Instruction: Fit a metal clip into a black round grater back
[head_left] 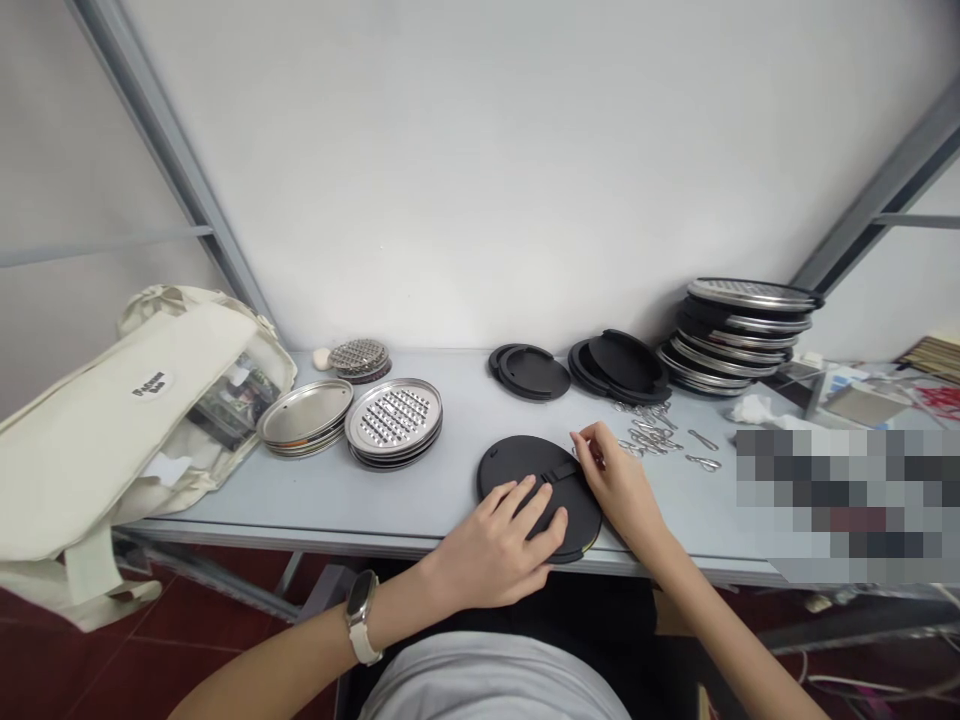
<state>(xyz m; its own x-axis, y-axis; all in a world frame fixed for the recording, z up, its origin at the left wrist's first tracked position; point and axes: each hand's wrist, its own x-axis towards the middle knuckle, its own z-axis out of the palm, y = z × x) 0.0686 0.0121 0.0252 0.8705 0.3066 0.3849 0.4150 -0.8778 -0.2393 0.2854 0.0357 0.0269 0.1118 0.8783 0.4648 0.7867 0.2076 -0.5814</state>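
A round black plastic disc (517,460) lies at the table's front edge, with a strap-like slide piece (561,472) across its upper right. My left hand (499,545) rests on the disc with its fingers spread, pressing on its lower half. At the disc's right rim, my right hand (619,485) is closed in a pinch; what sits between the fingertips is hidden or too small to make out. Several small shiny wire clips (651,432) are scattered just beyond my right hand, and one clip (703,463) lies apart, farther right.
Round metal grater plates (394,416) and plain metal discs (307,412) are stacked on the left, with smaller graters (360,354) behind. Black discs (534,372) and black trays (628,365) stand near the wall. A tall stack (742,340) rises at right. A cream bag (127,400) overhangs the left end.
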